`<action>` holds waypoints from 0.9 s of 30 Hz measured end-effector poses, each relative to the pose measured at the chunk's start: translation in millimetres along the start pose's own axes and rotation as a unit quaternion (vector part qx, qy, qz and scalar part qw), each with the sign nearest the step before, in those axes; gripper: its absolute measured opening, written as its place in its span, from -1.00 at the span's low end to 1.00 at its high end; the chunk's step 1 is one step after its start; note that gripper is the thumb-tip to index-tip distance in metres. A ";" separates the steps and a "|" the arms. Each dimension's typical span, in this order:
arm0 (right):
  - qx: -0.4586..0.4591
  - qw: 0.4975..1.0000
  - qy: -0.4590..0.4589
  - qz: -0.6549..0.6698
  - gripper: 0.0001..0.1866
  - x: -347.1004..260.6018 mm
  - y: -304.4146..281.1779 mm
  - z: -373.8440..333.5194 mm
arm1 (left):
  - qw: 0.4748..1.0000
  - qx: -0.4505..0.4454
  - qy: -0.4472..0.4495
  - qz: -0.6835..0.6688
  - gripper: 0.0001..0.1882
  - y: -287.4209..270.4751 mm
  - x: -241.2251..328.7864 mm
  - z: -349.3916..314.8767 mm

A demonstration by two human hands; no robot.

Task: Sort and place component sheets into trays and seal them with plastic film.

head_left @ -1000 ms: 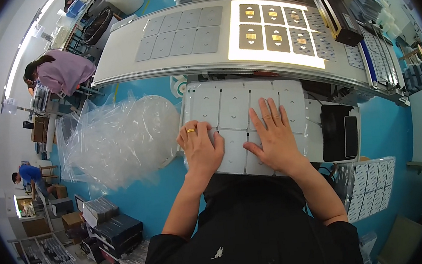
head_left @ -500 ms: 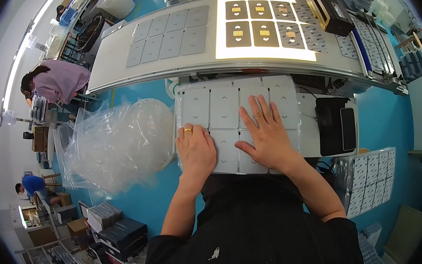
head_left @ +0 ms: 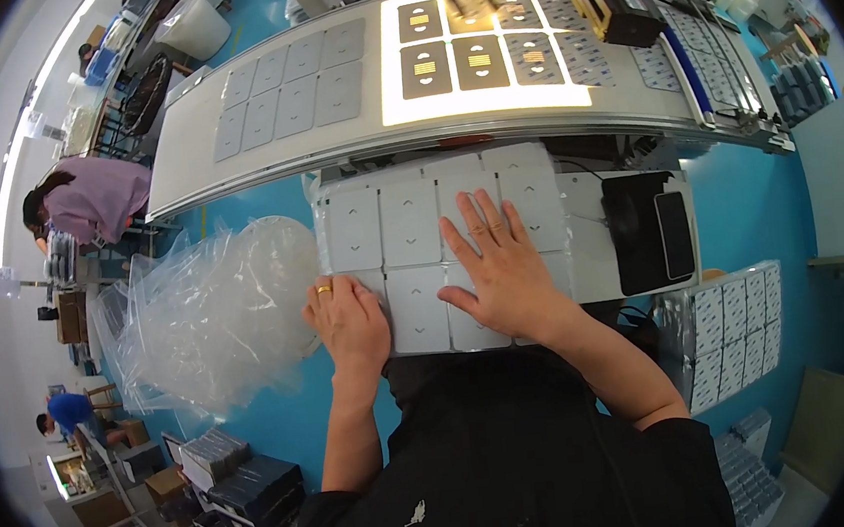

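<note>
A sheet of light grey rectangular panels with small arrow marks lies flat in front of me, with clear film showing at its edges. My right hand rests on it palm down, fingers spread over the middle panels. At the sheet's left edge is my left hand, a ring on one finger. Its fingers are bent and drawn together, and what lies under the fingertips is hidden.
Beyond the sheet stands a long machine table with a brightly lit panel. Crumpled clear plastic bulges at left. A dark phone lies at right, above a stack of printed sheets. Two people are farther left.
My left hand has slid left, from on the panels to the sheet's left edge. My right hand stays spread on the sheet. A machine part now hangs over the lit panel. The view has shifted.
</note>
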State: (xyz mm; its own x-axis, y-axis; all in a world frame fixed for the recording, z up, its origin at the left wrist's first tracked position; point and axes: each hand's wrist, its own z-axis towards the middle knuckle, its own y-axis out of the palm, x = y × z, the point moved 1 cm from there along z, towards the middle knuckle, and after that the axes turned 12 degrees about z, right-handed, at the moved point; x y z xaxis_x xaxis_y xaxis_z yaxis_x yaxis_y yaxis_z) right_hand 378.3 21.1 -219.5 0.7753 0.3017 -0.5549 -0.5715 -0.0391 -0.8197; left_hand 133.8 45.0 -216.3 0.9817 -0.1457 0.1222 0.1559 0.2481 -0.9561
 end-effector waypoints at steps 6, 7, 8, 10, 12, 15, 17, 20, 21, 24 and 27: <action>0.001 1.000 -0.004 -0.002 -0.05 -1.2 0.5 -0.4 | 0.999 0.003 0.011 0.034 -0.77 -1.2 4.7 5.6; -0.003 1.000 -0.002 -0.003 -0.06 -0.7 -1.1 -1.7 | 1.000 0.011 0.017 0.006 -0.77 3.2 3.5 5.2; -0.003 1.000 0.005 -0.009 -0.06 -0.3 -2.1 -2.1 | 0.999 0.018 0.022 -0.021 -0.76 5.7 2.2 5.0; 0.001 1.000 0.004 -0.009 -0.07 0.8 -3.1 -3.3 | 0.999 0.010 0.023 -0.023 -0.76 4.3 -1.1 4.3; -0.002 1.000 0.004 -0.006 -0.07 1.5 -3.1 -3.3 | 1.000 0.006 0.021 -0.021 -0.76 4.8 -12.1 -1.4; -0.004 1.000 0.007 -0.007 -0.07 1.1 -3.5 -2.8 | 0.999 0.038 -0.015 -0.005 -0.71 9.3 -43.1 -23.3; -0.002 1.000 0.012 -0.014 -0.07 0.7 -2.5 -2.2 | 0.998 0.052 -0.036 -0.010 -0.68 7.5 -63.7 -37.0; -0.013 1.000 0.003 -0.002 -0.06 2.8 -3.1 -3.6 | 0.995 0.060 -0.055 -0.051 -0.66 -9.2 -82.0 -39.4; -0.008 1.000 0.012 -0.014 -0.06 4.5 -3.9 -4.8 | 0.994 0.061 -0.066 -0.058 -0.65 -13.0 -88.4 -37.8; -0.023 1.000 0.008 0.005 -0.05 7.1 -4.8 -5.9 | 0.986 0.054 -0.128 -0.093 -0.65 -34.8 -105.3 -31.1; -0.014 1.000 0.004 0.004 -0.04 7.0 -6.6 -8.9 | 0.979 0.130 -0.141 -0.069 -0.75 -32.8 -176.8 -26.7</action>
State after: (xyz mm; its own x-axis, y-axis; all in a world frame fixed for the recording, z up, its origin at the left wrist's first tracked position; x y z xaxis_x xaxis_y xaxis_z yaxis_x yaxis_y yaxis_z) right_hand 389.9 15.0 -219.2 0.7729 0.2927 -0.5630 -0.5703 -0.0683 -0.8186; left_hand -47.8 37.0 -213.6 0.9345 0.0668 0.3496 0.2758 0.4851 -0.8298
